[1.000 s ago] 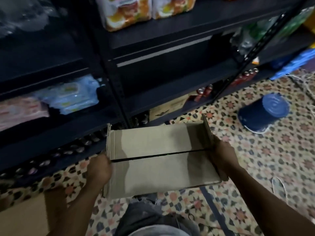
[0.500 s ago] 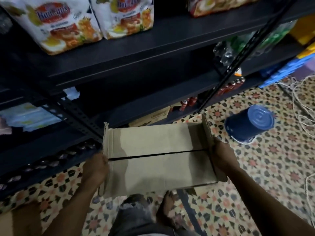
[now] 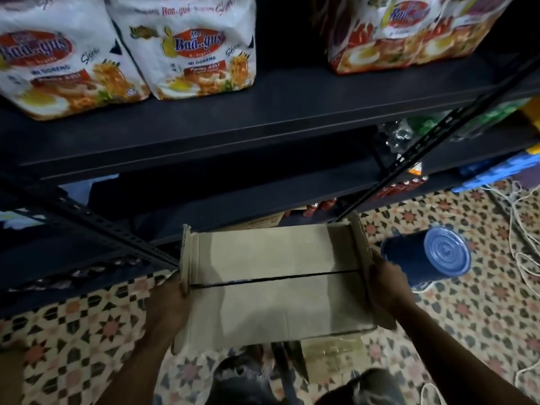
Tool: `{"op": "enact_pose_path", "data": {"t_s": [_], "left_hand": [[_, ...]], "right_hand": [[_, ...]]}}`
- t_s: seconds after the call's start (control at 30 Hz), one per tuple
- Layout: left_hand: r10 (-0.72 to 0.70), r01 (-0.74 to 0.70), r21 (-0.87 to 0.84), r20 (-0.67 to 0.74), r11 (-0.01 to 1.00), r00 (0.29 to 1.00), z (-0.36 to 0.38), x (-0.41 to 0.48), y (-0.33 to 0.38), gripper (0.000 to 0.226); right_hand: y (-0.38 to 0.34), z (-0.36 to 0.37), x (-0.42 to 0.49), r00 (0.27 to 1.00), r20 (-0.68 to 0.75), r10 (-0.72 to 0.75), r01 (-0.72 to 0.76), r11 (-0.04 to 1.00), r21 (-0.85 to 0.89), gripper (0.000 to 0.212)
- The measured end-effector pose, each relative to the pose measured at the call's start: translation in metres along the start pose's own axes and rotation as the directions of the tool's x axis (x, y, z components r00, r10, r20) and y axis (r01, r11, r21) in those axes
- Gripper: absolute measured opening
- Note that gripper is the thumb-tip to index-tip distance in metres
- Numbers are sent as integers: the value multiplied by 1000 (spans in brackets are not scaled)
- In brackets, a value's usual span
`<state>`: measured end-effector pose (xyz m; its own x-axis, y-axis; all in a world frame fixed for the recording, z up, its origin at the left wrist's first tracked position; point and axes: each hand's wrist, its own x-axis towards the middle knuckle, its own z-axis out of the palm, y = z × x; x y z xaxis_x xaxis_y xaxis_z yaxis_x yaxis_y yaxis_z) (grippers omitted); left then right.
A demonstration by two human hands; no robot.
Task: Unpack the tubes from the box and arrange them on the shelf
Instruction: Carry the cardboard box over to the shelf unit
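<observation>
Brown corrugated cardboard box point(image 3: 277, 290) held mid-air before dark metal shelf point(image 3: 263, 118). Left hand point(image 3: 171, 305), right hand point(image 3: 385, 287) each clasp one end. Tubes unseen, presumably inside. Risks: centre flap seam parts, contents spill; end-only hold slips.

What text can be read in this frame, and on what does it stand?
"Baa..gus": brand oval on the middle noodle pack and the left noodle pack.
"MI GORENG": under that oval on both.
Red strip beneath: too blurred to read.
The right noodle pack: logo blurred.
The box: no print shows.
</observation>
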<state>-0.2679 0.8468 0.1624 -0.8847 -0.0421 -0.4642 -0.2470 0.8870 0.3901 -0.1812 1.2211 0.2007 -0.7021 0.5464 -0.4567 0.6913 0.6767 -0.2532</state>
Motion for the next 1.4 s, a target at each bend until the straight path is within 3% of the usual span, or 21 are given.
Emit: {"op": "enact_pose_path", "data": {"t_s": [0.13, 0.43, 0.67, 0.77, 0.87, 1.03, 1.23, 1.4], "left_hand": [[-29, 30, 45, -12, 999, 1000, 17, 7, 7, 30], [-144, 142, -28, -83, 989, 986, 71, 17, 54, 34], [-277, 271, -62, -182, 961, 943, 152, 39, 98, 28], [-302, 291, -81, -231, 953, 925, 205, 58, 89, 31], [-335, 322, -94, -211, 942, 918, 255, 82, 74, 28], [-439, 413, -155, -248, 898, 863, 319, 109, 67, 22], [-443, 432, -97, -221, 897, 869, 395, 148, 25, 23], [-444, 434, -93, -226, 896, 867, 434, 188, 2, 23]], "right_hand": [[5, -13, 13, 999, 24, -22, 21, 999, 24, 55], [42, -22, 87, 990, 142, -20, 2, 991, 132, 53], [103, 6, 196, 947, 299, -116, 141, 988, -62, 46], [120, 31, 233, 934, 287, -211, 236, 971, -52, 49], [140, 66, 264, 916, 316, -248, 308, 938, -158, 43], [166, 142, 309, 936, 268, -229, 267, 957, -114, 41], [182, 231, 348, 953, 204, -225, 252, 960, -122, 48], [188, 281, 374, 944, 119, -308, 322, 938, -128, 52]]}}
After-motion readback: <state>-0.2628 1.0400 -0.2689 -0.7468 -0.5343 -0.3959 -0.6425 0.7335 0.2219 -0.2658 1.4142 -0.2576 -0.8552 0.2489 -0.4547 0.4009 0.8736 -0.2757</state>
